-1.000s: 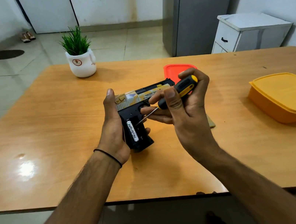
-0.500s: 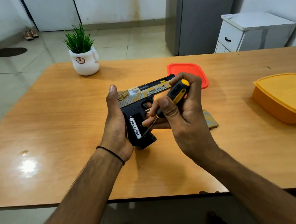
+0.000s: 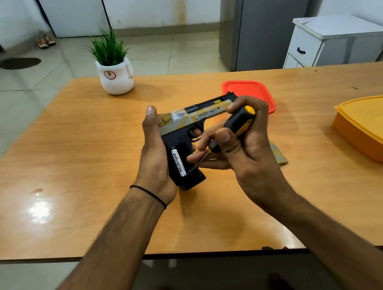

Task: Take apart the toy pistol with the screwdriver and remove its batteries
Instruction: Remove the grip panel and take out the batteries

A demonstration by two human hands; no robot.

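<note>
A black toy pistol point(image 3: 185, 133) with a gold and white slide stands above the middle of the wooden table point(image 3: 85, 149). My left hand point(image 3: 153, 158) holds its grip from the left, thumb upright behind the slide. The grip's side is open and a white battery point(image 3: 178, 162) lies inside it. My right hand point(image 3: 244, 151) grips a black and yellow screwdriver point(image 3: 231, 128), and the metal tip touches the lower end of the battery. My left fingers show to the right of the grip, under the shaft.
An orange-red lid point(image 3: 251, 92) lies flat behind the pistol. A yellow lidded box point(image 3: 381, 127) sits at the right. A white pot with a green plant point(image 3: 115, 74) stands at the table's far side. A small flat piece point(image 3: 278, 156) lies under my right hand.
The screwdriver tip has slid down along the open grip from near the battery's middle to its lower end. Both hands and the pistol stay in about the same place.
</note>
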